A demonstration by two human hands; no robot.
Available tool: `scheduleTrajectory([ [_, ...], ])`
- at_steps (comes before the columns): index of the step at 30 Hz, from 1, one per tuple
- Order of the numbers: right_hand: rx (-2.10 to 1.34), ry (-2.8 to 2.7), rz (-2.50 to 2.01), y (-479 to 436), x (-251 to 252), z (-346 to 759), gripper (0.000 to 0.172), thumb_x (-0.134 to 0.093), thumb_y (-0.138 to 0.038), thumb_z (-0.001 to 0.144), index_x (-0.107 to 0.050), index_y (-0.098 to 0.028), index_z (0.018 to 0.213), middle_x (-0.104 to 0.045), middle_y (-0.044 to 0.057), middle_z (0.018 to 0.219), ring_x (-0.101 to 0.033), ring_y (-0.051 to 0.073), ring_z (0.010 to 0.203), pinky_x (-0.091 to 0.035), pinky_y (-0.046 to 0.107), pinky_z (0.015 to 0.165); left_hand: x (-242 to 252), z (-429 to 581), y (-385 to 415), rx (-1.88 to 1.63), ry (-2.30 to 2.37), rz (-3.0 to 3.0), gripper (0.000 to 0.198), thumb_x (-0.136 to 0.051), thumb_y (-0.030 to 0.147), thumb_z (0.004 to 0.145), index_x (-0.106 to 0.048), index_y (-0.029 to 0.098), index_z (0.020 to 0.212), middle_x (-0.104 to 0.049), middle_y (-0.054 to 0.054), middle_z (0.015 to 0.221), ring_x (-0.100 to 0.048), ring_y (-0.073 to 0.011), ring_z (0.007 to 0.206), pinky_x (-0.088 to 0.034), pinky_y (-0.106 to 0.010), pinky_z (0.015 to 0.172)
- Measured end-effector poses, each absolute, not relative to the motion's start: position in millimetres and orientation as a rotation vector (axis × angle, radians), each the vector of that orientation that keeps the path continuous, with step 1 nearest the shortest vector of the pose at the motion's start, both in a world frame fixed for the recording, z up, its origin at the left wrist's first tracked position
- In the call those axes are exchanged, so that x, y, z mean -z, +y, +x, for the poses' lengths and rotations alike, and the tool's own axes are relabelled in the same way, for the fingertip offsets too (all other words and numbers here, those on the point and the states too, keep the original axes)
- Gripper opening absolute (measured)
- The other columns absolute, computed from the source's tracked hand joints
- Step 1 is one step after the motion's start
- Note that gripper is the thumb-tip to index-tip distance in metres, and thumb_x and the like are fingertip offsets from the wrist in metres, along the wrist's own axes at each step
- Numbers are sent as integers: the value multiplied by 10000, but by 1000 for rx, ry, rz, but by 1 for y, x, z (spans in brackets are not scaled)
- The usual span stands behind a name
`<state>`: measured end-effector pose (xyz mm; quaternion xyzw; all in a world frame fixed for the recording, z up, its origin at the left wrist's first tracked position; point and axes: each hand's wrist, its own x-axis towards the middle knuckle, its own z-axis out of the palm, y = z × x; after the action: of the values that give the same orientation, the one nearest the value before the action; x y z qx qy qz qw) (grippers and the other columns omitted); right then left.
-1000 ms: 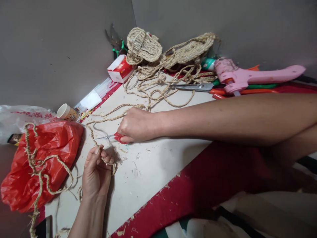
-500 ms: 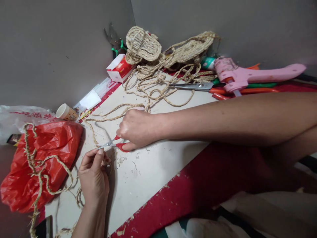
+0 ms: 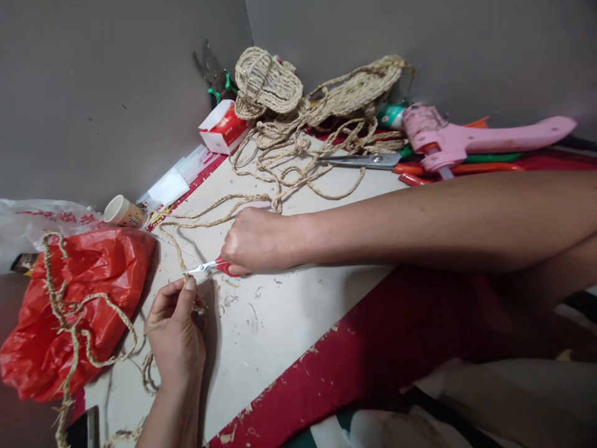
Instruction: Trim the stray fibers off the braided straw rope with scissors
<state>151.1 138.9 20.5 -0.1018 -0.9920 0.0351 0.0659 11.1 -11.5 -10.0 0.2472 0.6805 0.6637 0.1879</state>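
- Two bare hands are working over a pale, scuffed desk (image 3: 289, 311) littered with straw scraps.
- The left hand (image 3: 175, 326) is pinching the thin braided straw-coloured rope (image 3: 173, 244) between thumb and forefinger, with the other fingers curled in beneath.
- The right hand (image 3: 256, 239) is gripping the small red-handled steel scissors (image 3: 208, 267). Its fingers are closed over the handles, and its wrist is lying on the desk.
- The scissor blades are pointing left, nearly together, with their tips just beside the left fingertips (image 3: 189, 285) and the pinched rope.
- From the pinch, the rope is running up across the desk and behind the right hand toward a loose tangle of the same cord near the wall.
- More of the rope is trailing below the left hand and over a crumpled red plastic bag (image 3: 107, 261) at the desk's left edge.
- A small paper cup (image 3: 122, 211) is lying on its side just above the bag.
- A red-and-white cardboard box (image 3: 224, 127) is sitting by the wall, beside an oval woven straw mat (image 3: 268, 84).
- Long orange-handled shears (image 3: 373, 162) and a pink plastic tool (image 3: 466, 140) are lying beyond the right forearm, well apart from the hands.
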Motion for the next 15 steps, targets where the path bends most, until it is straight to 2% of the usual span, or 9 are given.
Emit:
scheduleTrajectory([
  [7, -116, -2886, -323, 142, -16, 153, 391, -482, -424, 899, -740, -130, 891, -725, 132, 764, -648, 244, 729, -316, 314, 593, 7, 11, -9, -1877, 1891, 577, 280, -876, 265, 595, -690, 158, 774, -621, 27, 593, -521, -75, 497, -382, -174, 488],
  [15, -86, -2924, -341, 139, -15, 154, 432, -500, -470, 869, -746, -116, 887, -718, 157, 752, -652, 277, 745, -373, 344, 624, 8, 9, -9, -1889, 1823, 560, 316, -898, 265, 549, -722, 173, 796, -627, 29, 598, -529, -76, 509, -427, -180, 507],
])
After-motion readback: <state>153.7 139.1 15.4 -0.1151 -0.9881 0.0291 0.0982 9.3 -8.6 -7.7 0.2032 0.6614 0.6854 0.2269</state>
